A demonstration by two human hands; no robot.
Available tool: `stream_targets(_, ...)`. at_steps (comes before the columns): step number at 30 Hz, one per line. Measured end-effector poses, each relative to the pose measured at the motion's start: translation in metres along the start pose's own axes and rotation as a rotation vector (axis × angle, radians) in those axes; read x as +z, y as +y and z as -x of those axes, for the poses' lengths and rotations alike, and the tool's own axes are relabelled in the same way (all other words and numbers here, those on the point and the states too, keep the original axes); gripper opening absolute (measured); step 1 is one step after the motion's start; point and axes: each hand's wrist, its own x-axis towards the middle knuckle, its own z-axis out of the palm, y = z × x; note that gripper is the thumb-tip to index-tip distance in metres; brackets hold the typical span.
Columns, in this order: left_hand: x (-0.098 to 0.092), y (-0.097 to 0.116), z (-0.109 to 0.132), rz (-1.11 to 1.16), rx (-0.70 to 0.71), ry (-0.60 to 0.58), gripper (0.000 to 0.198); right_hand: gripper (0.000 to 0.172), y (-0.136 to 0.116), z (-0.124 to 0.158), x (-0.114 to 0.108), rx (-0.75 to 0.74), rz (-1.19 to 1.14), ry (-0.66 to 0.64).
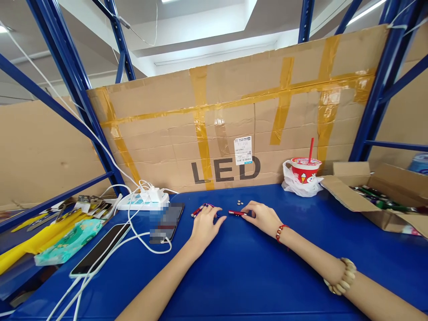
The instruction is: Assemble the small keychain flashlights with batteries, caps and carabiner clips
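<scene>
My left hand point(204, 223) rests on the blue table point(254, 272), its curled fingers touching a small red pen-like light point(199, 209) with a key ring. My right hand point(262, 216) pinches the end of a second small red pen-like light point(236, 213) lying on the table between both hands. A few small round button cells point(240, 202) lie just behind it. A red bead bracelet and a pale bead bracelet sit on my right arm.
Two phones point(169, 221) point(100, 249) on white cables and a power strip point(142, 201) lie at the left. A red cup in a plastic bag point(302, 174) and an open cardboard box point(377, 196) of pens stand at the right. A taped cardboard wall point(234, 125) backs the table.
</scene>
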Motion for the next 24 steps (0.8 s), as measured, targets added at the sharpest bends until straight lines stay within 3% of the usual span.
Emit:
stream_targets(3, 0.004, 0.007, 0.003, 0.055, 0.072, -0.019, 0.033, 0.014, -0.003, 0.0, 0.002, -0.075, -0.074, -0.011)
stream_targets(6, 0.004, 0.009, 0.004, 0.091, 0.139, -0.039, 0.019, 0.012, -0.005, 0.0, 0.005, -0.144, -0.134, -0.035)
stream_targets(10, 0.003, 0.007, 0.004, 0.125, 0.18, -0.021, 0.02, 0.01, -0.004, 0.0, 0.009, -0.184, -0.156, -0.054)
stream_targets(13, 0.002, 0.008, 0.004, 0.156, 0.191, 0.018, 0.022, 0.018, 0.002, -0.002, 0.006, -0.15, -0.111, -0.007)
stream_targets(19, -0.005, 0.015, 0.004, 0.205, 0.252, 0.069, 0.019, 0.055, 0.028, -0.008, -0.003, 0.006, 0.024, 0.136)
stream_targets(24, -0.008, 0.018, 0.006, 0.196, 0.353, 0.04, 0.023, 0.051, 0.039, -0.008, 0.005, -0.015, 0.076, 0.073)
